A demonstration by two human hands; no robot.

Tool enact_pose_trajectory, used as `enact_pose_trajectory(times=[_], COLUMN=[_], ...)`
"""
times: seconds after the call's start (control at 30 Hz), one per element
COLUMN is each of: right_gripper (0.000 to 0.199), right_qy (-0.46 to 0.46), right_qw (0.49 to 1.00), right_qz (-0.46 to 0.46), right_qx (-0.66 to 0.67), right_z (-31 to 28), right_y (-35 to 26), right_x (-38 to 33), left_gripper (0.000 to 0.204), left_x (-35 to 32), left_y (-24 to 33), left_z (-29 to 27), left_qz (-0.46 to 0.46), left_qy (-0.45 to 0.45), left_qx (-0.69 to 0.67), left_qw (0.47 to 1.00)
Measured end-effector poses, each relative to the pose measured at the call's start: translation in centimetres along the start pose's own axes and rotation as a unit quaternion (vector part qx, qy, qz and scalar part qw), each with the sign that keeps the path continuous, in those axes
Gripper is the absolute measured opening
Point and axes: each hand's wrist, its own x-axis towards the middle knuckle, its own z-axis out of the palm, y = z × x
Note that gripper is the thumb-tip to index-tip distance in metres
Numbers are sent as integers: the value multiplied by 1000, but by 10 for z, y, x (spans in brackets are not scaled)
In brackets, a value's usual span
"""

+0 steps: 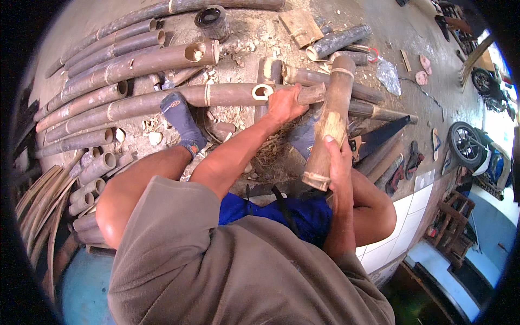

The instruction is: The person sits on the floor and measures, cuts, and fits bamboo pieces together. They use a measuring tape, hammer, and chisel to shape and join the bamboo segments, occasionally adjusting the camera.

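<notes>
Slanting in front of the right knee (374,208), a short, thick bamboo section (337,103) with a pale scraped patch is gripped near its lower end by the right hand (340,162), probably to keep it steady. The left hand (287,104) is closed around a brown stub (312,94) of uncertain material. Beside that hand, a long bamboo pole (157,101) with a cut hole lies across the floor (403,38), a socked left foot (177,112) over it, perhaps pinning it. Beyond lie more poles (149,63); a handsaw (379,139) rests to the right.
</notes>
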Motion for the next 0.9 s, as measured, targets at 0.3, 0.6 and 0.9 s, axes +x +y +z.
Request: enact_pose_trajectory(times=[0.3, 0.6, 0.9], right_gripper=[66, 76, 90], right_qy=[89, -79, -188], right_qw=[985, 996, 959], right_qz=[42, -25, -161], right_qx=[141, 29, -137], right_z=[-41, 24, 72], right_y=[-34, -64, -134], right_x=[-10, -19, -4], left_gripper=[37, 19, 21], left_x=[-17, -9, -30], left_y=[15, -43, -52], left_z=[-41, -120, -106], left_qz=[20, -85, -120], left_qy=[180, 303, 304], left_qx=[-205, -539, -594], left_qw=[962, 782, 735])
